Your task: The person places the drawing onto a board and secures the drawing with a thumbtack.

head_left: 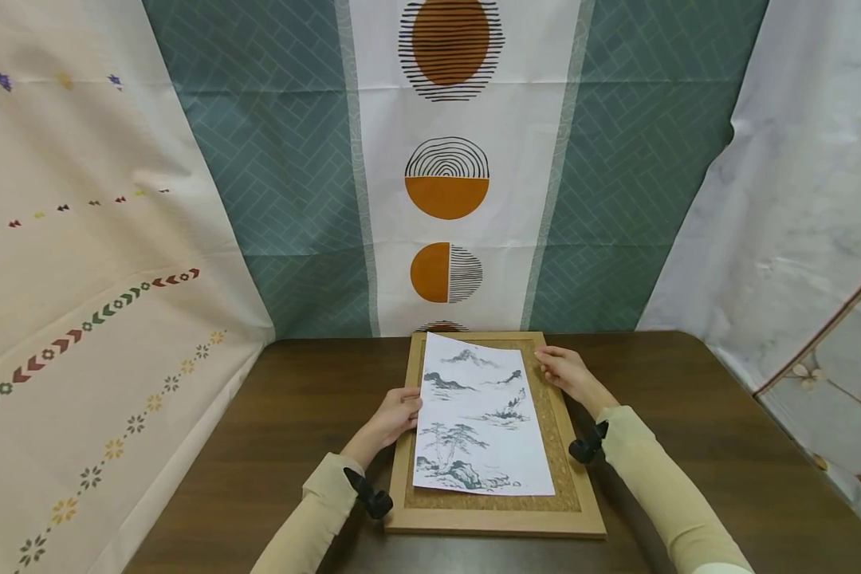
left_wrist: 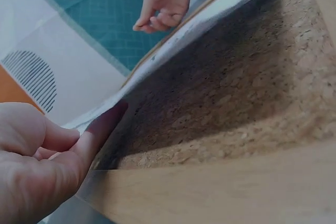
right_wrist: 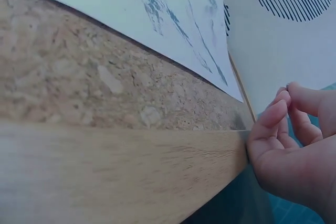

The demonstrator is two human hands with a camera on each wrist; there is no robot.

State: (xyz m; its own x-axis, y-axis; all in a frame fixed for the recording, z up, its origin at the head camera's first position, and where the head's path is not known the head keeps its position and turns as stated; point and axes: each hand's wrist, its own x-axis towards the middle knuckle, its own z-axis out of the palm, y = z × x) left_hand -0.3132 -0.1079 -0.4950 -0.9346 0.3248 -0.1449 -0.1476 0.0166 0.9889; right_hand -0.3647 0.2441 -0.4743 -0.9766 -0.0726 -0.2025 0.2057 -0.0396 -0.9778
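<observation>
A white paper sheet (head_left: 473,414) printed with ink-style mountains and pine trees lies over a wood-framed corkboard (head_left: 495,504). Its left edge is pinched between the thumb and fingers of my left hand (head_left: 396,414). The left wrist view shows that side of the sheet (left_wrist: 173,40) lifted off the cork (left_wrist: 236,98), with a shadow beneath. My right hand (head_left: 565,371) is beside the board's upper right frame. In the right wrist view its thumb and index fingertips meet around a tiny dark-tipped, pin-like object (right_wrist: 287,84), mostly hidden by the fingers.
The board rests on a dark brown wooden table (head_left: 316,414), which extends to both sides. Behind the table hangs a green and white cloth (head_left: 445,231) with orange circles. Patterned light cloths drape the left and right sides.
</observation>
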